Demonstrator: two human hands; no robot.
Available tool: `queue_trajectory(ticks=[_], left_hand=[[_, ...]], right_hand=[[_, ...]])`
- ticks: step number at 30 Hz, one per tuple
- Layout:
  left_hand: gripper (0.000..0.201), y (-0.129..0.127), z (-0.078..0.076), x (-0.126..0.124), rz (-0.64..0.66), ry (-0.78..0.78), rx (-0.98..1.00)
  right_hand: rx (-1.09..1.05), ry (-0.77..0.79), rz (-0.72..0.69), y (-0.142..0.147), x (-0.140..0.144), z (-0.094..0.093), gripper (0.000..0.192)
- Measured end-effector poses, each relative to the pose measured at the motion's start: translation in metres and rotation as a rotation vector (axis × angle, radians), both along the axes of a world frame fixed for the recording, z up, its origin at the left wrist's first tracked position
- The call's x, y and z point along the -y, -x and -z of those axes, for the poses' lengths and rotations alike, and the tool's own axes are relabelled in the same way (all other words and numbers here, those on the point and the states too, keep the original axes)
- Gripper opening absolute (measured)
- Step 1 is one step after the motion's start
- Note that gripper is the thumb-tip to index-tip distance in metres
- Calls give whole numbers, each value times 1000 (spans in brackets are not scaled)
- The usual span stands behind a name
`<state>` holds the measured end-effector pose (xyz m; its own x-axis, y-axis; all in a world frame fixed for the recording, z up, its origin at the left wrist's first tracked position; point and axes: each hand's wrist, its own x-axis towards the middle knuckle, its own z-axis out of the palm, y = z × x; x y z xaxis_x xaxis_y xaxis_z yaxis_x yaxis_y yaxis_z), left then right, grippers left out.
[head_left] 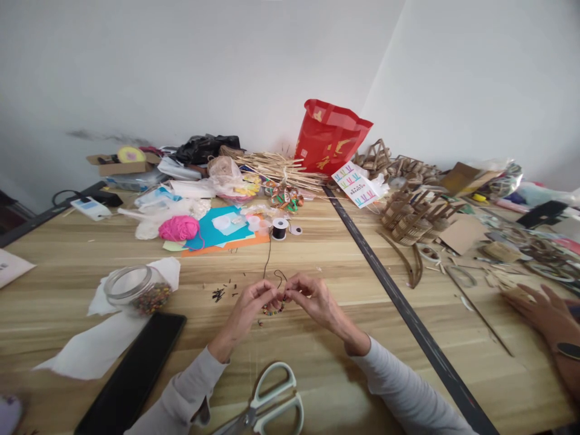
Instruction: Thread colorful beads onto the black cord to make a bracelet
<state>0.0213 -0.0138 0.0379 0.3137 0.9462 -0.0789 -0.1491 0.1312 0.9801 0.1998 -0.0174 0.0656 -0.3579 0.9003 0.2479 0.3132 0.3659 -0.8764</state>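
Over the middle of the table, my left hand (254, 305) and my right hand (312, 299) are close together, fingers pinched on a thin black cord (266, 261). From them hangs a beaded bracelet (273, 312) with small multicoloured beads, partly hidden by the fingers. The cord leads back to a spool of black cord (280, 228). Several short black cord pieces (218, 295) lie left of my hands, and a loose bead (260, 323) is just below. White-handled scissors (267, 405) lie open nearer to me.
Left, a glass jar of beads (136, 290) stands on white paper, beside a black phone (133, 374). Pink yarn (179, 228), coloured sheets and a red bag (330, 136) are at the back. Another person's hand (541, 311) rests at right near woven baskets (410, 217) and a thin stick.
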Motion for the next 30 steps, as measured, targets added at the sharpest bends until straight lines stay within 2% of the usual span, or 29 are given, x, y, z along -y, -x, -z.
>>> queue_trajectory(ticks=[3,10,15,30], left_hand=[[31,-1,-1,0,8,7,-23],[35,-3,0,-1,77,7,-17],[33,-4,0,-1,103,6,-59],[44,-4,-6,1,101,65,-73]], right_hand=[[72,-33,-52,-2,0,-3,10],[221,-327,-172,-8,-1,-6,13],[280,-304,-210,-9,0,-5,15],[284,-310,-137,-13,-7,-1,13]])
